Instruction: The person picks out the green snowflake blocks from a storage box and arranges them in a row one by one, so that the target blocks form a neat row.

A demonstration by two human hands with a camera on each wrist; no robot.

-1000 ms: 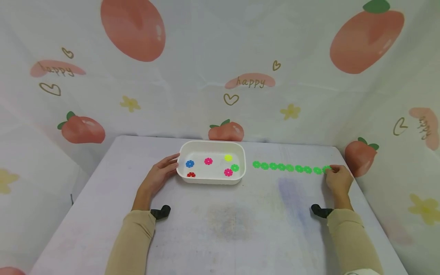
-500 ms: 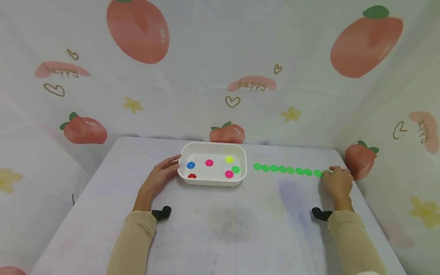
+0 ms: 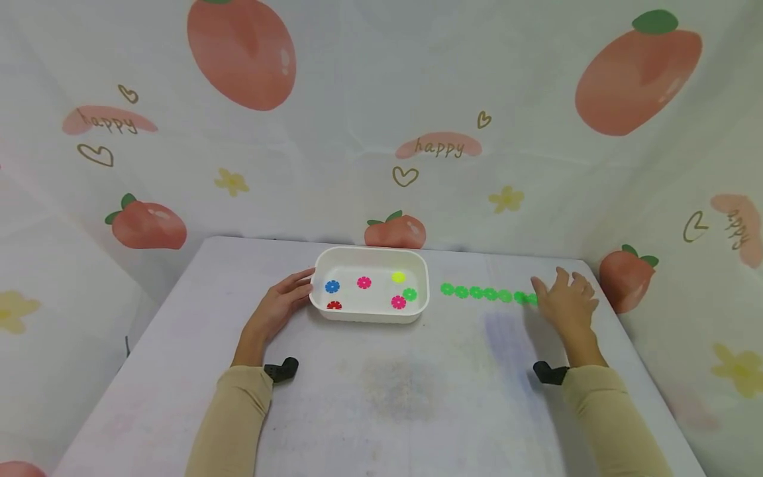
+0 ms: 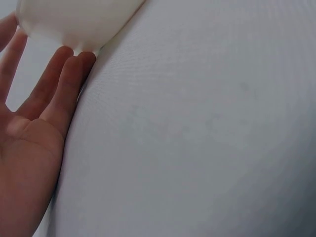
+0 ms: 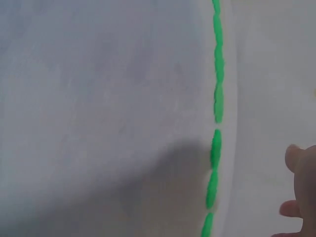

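Observation:
My left hand [image 3: 275, 310] touches the left end of a white plastic tray [image 3: 366, 317] with extended fingers; the left wrist view shows the fingertips [image 4: 66, 52] against the tray's underside edge. Inside the tray lie flower-shaped discs: a blue disc [image 3: 332, 287], a red disc [image 3: 334, 305], two pink ones, a yellow disc [image 3: 398, 277] and a green disc [image 3: 409, 294]. To the tray's right runs a line of several green flower discs [image 3: 491, 294]. Over its right end my right hand [image 3: 566, 306] hovers, fingers spread, holding nothing and hiding the last discs.
A white-covered table [image 3: 405, 424] with faint stains carries everything. Its back edge meets a hanging cloth [image 3: 334, 192] printed with peaches, and cloth closes in the sides too. Black wrist mounts [image 3: 281, 370] jut from both sleeves.
My right hand has let go at the line's right end, lifted and spread its fingers, shifting slightly left. The left hand stays at the tray.

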